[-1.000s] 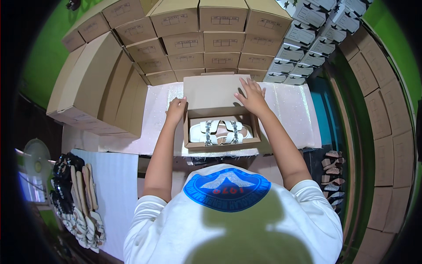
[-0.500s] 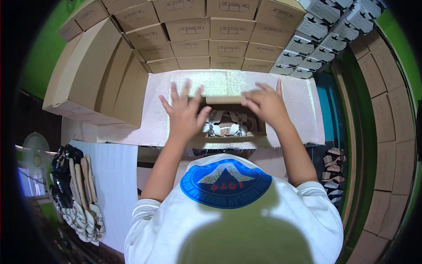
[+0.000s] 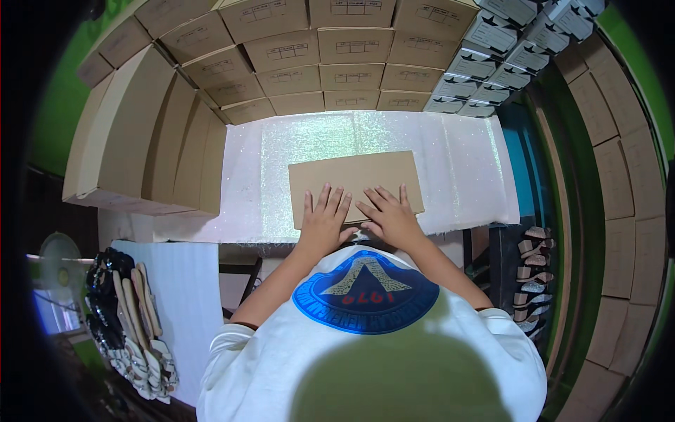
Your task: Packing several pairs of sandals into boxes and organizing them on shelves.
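Observation:
A brown cardboard shoebox (image 3: pixel 355 172) lies closed on the pale, glittery table cover (image 3: pixel 464 169) in front of me. My left hand (image 3: pixel 326 219) rests flat on the left part of its lid, fingers spread. On the right part of the lid lies my right hand (image 3: pixel 389 214), also flat with fingers apart. Both thumbs point inward near the box's front edge. The lid hides whatever is inside the box.
Stacked brown boxes (image 3: pixel 351 46) line the back, with white star-marked boxes (image 3: pixel 472 63) at back right. Large cardboard pieces (image 3: pixel 133 133) stand at left. Sandals (image 3: pixel 130 323) lie on a white side table (image 3: pixel 184 281); more shoes (image 3: pixel 532 274) sit at lower right.
The box was open with sandals showing inside; its lid is now down over them. Both hands have come down and nearer to me, from above the box onto the lid.

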The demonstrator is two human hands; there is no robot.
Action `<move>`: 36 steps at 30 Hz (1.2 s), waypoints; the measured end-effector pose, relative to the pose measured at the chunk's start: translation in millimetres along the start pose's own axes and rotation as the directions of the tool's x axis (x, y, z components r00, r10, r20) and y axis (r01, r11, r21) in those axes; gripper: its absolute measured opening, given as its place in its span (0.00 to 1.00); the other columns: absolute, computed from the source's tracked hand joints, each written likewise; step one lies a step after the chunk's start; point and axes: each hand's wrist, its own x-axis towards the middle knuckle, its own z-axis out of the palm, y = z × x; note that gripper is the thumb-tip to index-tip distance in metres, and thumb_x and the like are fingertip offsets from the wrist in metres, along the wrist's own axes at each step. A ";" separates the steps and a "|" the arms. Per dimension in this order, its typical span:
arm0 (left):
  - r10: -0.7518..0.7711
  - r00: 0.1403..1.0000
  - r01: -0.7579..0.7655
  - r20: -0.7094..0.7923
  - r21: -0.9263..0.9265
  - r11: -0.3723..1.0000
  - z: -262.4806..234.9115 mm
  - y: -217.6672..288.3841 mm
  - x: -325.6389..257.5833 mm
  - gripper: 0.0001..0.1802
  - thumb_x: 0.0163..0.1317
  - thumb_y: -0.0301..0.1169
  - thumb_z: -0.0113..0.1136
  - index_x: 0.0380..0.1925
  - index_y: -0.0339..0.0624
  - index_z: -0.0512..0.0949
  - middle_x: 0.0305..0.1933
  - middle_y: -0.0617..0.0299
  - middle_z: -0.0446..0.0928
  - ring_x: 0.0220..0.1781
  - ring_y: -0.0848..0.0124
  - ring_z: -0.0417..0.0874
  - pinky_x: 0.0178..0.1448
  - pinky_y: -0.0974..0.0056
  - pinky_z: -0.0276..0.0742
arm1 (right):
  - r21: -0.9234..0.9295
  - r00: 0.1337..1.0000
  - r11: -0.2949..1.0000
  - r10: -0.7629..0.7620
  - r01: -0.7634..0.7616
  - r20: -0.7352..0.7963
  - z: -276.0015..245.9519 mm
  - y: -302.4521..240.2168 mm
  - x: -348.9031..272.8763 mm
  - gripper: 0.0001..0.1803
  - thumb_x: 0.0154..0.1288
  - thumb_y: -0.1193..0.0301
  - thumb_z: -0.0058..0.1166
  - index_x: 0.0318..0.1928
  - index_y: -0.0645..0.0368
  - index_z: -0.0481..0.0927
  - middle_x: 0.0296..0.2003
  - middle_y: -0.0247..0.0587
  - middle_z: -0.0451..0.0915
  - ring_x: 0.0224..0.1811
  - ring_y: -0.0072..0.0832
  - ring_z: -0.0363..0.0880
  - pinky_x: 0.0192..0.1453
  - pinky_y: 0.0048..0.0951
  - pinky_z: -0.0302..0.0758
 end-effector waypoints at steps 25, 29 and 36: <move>-0.437 0.899 0.437 0.017 -0.056 0.898 -2.7 -35.2 -50.2 0.36 0.51 0.53 0.56 0.61 0.58 0.61 0.54 0.50 0.71 0.65 0.47 0.59 0.60 0.26 0.31 | 0.295 0.870 0.824 0.490 -0.484 0.060 -10.4 47.8 -32.9 0.44 0.41 0.49 0.64 0.61 0.43 0.63 0.55 0.44 0.71 0.57 0.42 0.69 0.66 0.60 0.43; -0.495 0.869 0.488 0.013 -0.189 0.852 -34.8 -46.0 -27.0 0.30 0.54 0.53 0.53 0.55 0.53 0.68 0.46 0.50 0.76 0.64 0.49 0.62 0.63 0.30 0.31 | 0.346 0.851 0.782 0.512 -0.519 0.119 -42.1 50.2 -18.6 0.39 0.47 0.49 0.61 0.60 0.45 0.65 0.53 0.42 0.73 0.56 0.43 0.70 0.66 0.61 0.42; -0.545 0.832 0.555 0.101 -0.146 0.819 -68.7 -70.9 30.5 0.24 0.59 0.53 0.46 0.50 0.54 0.73 0.44 0.50 0.77 0.61 0.51 0.66 0.64 0.33 0.34 | 0.030 0.907 0.919 0.392 -0.392 -0.153 -67.6 50.8 17.4 0.39 0.46 0.52 0.61 0.60 0.47 0.64 0.59 0.45 0.63 0.64 0.46 0.57 0.65 0.62 0.45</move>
